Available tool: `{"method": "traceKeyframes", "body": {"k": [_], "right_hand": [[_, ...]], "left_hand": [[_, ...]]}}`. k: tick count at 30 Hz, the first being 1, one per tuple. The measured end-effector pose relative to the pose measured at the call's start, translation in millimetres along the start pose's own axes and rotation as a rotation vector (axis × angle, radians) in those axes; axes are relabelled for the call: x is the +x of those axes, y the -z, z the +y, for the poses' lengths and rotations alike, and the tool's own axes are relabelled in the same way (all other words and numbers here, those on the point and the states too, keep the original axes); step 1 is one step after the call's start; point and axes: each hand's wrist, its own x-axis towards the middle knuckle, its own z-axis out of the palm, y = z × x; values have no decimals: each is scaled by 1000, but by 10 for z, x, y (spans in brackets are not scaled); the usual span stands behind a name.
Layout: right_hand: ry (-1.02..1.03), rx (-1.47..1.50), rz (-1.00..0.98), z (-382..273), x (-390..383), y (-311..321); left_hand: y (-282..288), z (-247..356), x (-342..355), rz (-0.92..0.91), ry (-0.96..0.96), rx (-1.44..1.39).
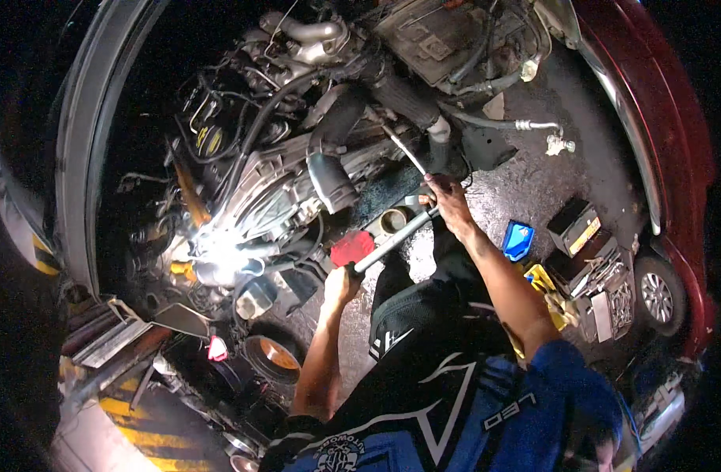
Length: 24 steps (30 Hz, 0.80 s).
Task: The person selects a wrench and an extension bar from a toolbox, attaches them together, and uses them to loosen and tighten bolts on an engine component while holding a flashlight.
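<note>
My left hand point(342, 287) is closed round the lower end of a long grey metal tube point(396, 242). The tube slants up and to the right to my right hand point(451, 206). There, my right hand is wrapped round the near end of a thin silver extension bar point(407, 151), close to where tube and bar meet; its fingers partly hide the joint. The bar's far end reaches into the engine point(274, 165) below a black hose point(337, 118), and its tip is hard to make out. Under the tube lie a red disc-like piece point(352, 248) and a round metal cup point(392, 220).
A bright work light point(223, 252) glares on the engine's left. To my right are a blue tray point(518, 239), a battery-like box point(574, 226) and a toolbox of sockets point(612, 295). A red car body panel point(667, 94) curves along the right. A round pan point(272, 355) lies lower left.
</note>
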Motion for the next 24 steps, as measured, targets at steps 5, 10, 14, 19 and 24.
{"method": "traceKeyframes", "body": {"k": [5, 10, 14, 19, 24], "right_hand": [[35, -58, -40, 189, -102, 62], [74, 46, -303, -322, -577, -178], [-7, 328, -370, -365, -668, -386], [-93, 320, -359, -373, -726, -618], [-244, 421, -472, -325, -720, -664]], "left_hand": [[242, 88, -335, 150, 19, 60], [480, 185, -1019, 431, 0, -68], [1056, 400, -1557, 334, 125, 289], [1619, 632, -1885, 283, 167, 231], [1983, 1094, -2053, 325, 191, 287]]}}
